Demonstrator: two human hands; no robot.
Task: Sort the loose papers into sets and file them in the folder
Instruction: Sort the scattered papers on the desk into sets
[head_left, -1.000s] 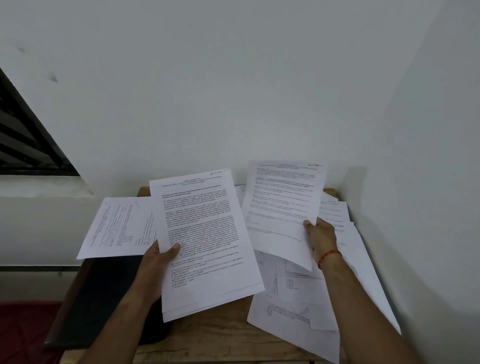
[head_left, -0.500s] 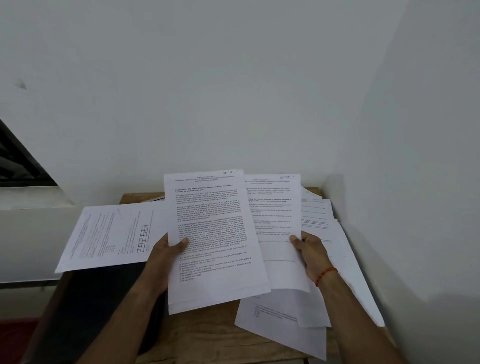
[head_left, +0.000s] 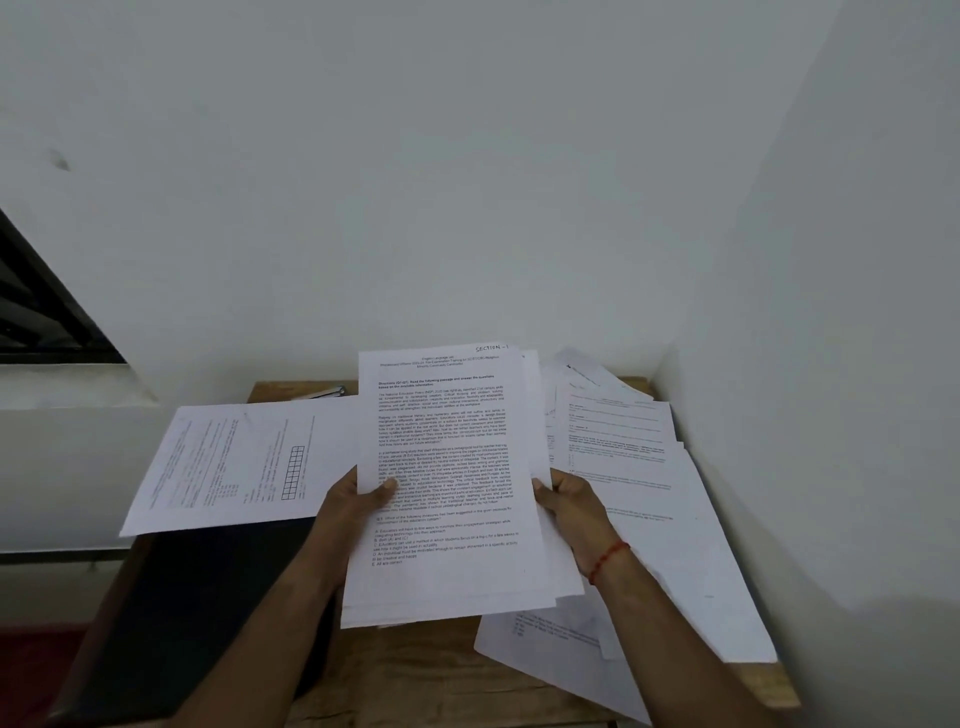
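Head view, frame centre: left hand (head_left: 349, 506) and right hand (head_left: 571, 501) both grip one printed paper stack (head_left: 447, 483), thumbs pinching its side edges.

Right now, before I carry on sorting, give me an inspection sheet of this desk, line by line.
Surface: brown wooden table, set into a wall corner, mostly covered.
Job's things: stack of white printed sheets held above the table; loose white printed papers overlapping at right; white sheet with a printed grid lying sideways at left, over a dark flat folder.
Clutter: small dark-edged item at the table's back edge, too small to identify.
Grippers: left hand and right hand each grip a side edge of the stack; red thread band on right wrist.
Cables: nothing seen.
Surroundings: white walls; dark window at left.
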